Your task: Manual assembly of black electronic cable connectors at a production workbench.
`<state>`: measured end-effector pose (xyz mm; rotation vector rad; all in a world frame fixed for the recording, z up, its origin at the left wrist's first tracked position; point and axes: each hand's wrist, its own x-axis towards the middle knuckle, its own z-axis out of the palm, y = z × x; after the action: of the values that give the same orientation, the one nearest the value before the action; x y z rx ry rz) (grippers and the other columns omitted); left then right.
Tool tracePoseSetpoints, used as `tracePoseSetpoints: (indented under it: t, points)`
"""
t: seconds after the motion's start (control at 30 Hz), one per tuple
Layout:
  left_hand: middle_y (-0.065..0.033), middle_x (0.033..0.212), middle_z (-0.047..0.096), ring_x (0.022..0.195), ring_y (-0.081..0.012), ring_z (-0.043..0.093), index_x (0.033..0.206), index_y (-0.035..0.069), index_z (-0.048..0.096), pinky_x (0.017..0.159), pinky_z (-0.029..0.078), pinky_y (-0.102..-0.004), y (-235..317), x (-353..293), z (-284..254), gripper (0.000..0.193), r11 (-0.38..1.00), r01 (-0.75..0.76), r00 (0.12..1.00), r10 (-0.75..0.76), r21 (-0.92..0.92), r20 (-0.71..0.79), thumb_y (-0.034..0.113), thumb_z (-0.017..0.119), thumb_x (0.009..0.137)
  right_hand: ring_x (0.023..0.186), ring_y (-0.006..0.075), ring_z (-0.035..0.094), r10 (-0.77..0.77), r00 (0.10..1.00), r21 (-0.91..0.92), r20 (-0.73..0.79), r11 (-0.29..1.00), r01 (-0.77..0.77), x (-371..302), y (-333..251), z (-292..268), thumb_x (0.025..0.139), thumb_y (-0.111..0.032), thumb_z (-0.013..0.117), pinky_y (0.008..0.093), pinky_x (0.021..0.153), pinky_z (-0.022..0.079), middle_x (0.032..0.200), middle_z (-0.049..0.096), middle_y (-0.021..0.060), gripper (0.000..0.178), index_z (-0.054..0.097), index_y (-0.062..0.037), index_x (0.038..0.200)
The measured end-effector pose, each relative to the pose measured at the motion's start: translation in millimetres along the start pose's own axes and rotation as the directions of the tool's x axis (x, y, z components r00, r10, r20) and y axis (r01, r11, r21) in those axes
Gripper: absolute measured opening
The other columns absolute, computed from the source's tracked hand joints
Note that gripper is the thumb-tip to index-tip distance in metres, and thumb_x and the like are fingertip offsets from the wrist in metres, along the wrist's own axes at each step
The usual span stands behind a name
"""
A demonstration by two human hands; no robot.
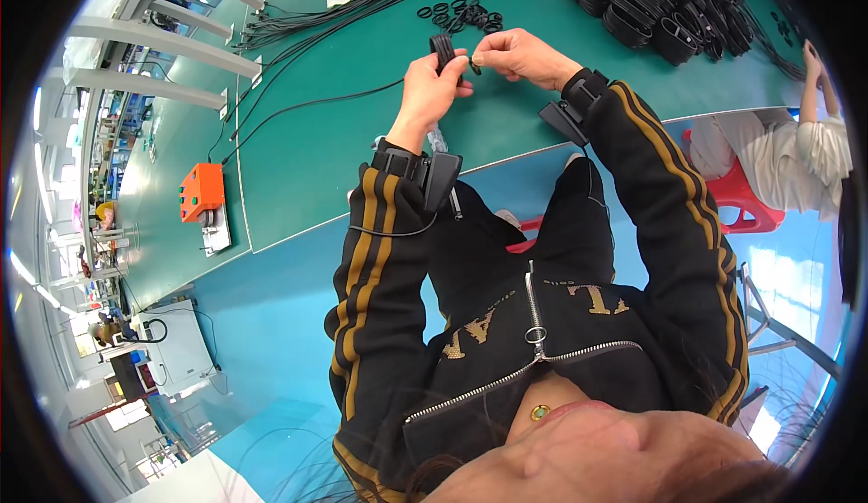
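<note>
My left hand (429, 89) is closed around a coil of black cable (441, 47), looped into a tight bundle above the green table. Just to its right, my right hand (526, 58) has thumb and forefinger pinched together. A small dark piece with a yellowish glint (475, 65) shows at those fingertips; its kind is too small to make out. Beyond both hands lies a scatter of small black rings (468, 16). One strand of black cable (316, 100) runs left across the table from near my left hand.
A large heap of coiled black cables (651, 5) lies at the far right, and a bunch of long loose cables (362, 10) at the far left. An orange box (202, 192) stands by the left table edge. Another person's arm (811, 87) is at the right, near a red stool (746, 200).
</note>
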<state>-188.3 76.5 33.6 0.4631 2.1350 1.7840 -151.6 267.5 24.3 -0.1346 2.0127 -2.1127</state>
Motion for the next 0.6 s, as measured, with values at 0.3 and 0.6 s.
tracePoseSetpoints:
  t: [0.3,0.6]
  points:
    - [-0.0078,0.089,0.062,0.069,-0.0173,0.063,0.096,-0.003,0.060,0.062,0.056,-0.0287,-4.0,-13.7,6.8,0.020,0.971,0.055,0.988,-0.020,-0.232,0.150,0.017,0.057,0.093,0.051,0.0030,0.032,0.003,0.999,0.142,0.050,0.990,-0.010,-6.9,-3.6,0.1,0.090,-0.021,0.061,0.0200,0.046,0.024,0.064,0.048,-0.0067,0.015,0.063,-0.0068,0.088]
    - [-0.0086,0.092,0.061,0.074,-0.0178,0.064,0.099,-0.003,0.059,0.068,0.057,-0.0290,-5.0,-28.6,-0.5,0.023,0.952,0.048,0.968,0.031,-0.302,0.251,0.019,0.057,0.094,0.048,0.0026,0.038,-0.062,0.968,0.388,0.244,0.921,-0.038,-36.1,-9.2,23.9,0.090,-0.013,0.057,0.0187,0.041,0.029,0.081,0.062,0.0003,0.021,0.063,-0.0054,0.109]
